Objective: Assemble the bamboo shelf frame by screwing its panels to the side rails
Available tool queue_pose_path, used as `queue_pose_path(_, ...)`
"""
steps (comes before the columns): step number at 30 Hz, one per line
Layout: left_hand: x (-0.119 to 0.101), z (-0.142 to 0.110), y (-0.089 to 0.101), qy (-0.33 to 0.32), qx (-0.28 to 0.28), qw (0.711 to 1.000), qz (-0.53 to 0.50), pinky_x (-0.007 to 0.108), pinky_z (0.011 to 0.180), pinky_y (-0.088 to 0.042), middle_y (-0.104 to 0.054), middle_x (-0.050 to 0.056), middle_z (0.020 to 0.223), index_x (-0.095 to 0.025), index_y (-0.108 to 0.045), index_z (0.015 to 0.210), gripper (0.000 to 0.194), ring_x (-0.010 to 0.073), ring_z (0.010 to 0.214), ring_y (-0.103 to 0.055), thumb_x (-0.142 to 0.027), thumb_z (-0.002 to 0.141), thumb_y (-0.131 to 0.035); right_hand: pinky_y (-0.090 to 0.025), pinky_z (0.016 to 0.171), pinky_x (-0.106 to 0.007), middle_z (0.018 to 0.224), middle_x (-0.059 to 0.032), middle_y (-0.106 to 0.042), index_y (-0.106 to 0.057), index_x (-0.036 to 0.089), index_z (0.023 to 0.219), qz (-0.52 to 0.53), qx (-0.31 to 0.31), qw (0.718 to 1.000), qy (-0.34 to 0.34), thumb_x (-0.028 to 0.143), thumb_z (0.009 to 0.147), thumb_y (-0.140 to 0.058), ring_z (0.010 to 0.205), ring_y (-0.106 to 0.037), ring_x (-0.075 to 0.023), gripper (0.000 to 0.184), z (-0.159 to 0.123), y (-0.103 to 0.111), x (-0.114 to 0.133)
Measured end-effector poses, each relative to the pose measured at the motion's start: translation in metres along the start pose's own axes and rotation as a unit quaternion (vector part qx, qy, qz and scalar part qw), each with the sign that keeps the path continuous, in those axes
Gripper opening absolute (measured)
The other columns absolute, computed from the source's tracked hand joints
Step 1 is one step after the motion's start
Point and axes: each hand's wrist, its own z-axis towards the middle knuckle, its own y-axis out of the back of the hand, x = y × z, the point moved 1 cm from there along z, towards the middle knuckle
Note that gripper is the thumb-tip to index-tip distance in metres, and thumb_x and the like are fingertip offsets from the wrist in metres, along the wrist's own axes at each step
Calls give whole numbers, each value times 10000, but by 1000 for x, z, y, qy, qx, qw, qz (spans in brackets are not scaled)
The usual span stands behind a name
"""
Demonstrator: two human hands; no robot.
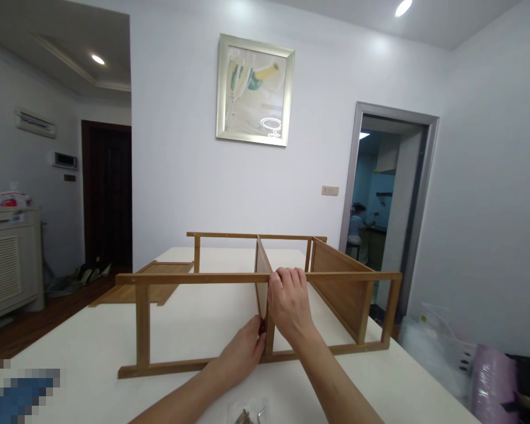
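Observation:
A brown wooden shelf frame lies on its side on the white table. My right hand wraps over its upper rail, where the middle shelf panel meets the frame. Lower down, my left hand is closed at the foot of that panel, beside the middle crosspiece. A small dark red bit shows between its fingers, too hidden to name. Another shelf panel stands between the rails at the right end. Near me, a clear bag holds brass-coloured screws and a hex key.
A loose slatted wooden panel lies on the table's left side, partly behind the frame. Plastic-wrapped bundles sit on the floor at right. A white cabinet stands at left. Through the doorway, a person is seated.

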Motion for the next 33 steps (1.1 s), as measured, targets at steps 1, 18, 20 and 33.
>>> queue_pose_path(1, 0, 0, 0, 2, 0, 1000, -2, 318, 773, -423, -618, 83, 914, -191, -451, 955, 102, 196, 823, -578, -196, 888, -374, -364, 919, -475, 936, -112, -552, -532, 143, 1011, -20, 16, 1000, 0, 59, 841, -410, 895, -481, -229, 225, 0, 1, 1)
queue_pose_path(18, -9, -1, 5, 4, 4, 1000, -7, 323, 781, -425, -619, 94, 955, -194, -443, 945, 92, 207, 857, -575, -210, 888, -372, -345, 885, -483, 829, -94, -532, -524, 139, 979, -107, 78, 991, 10, 37, 777, -406, 790, -442, -241, 255, 8, 9, 8)
queue_pose_path(20, -11, -1, 6, 4, 3, 1000, -6, 321, 769, -426, -619, 94, 953, -195, -440, 942, 92, 208, 850, -577, -213, 889, -367, -346, 882, -483, 812, -90, -528, -515, 141, 949, -109, 68, 992, 10, 26, 773, -393, 774, -439, -238, 243, 9, 9, 8)
queue_pose_path(33, -5, -1, 4, 6, 5, 1000, -4, 326, 774, -423, -619, 94, 946, -195, -443, 968, 110, 211, 842, -578, -203, 887, -369, -362, 872, -508, 757, -94, -532, -514, 163, 858, -134, 87, 987, 26, 18, 785, -405, 744, -470, -244, 196, 16, 18, 14)
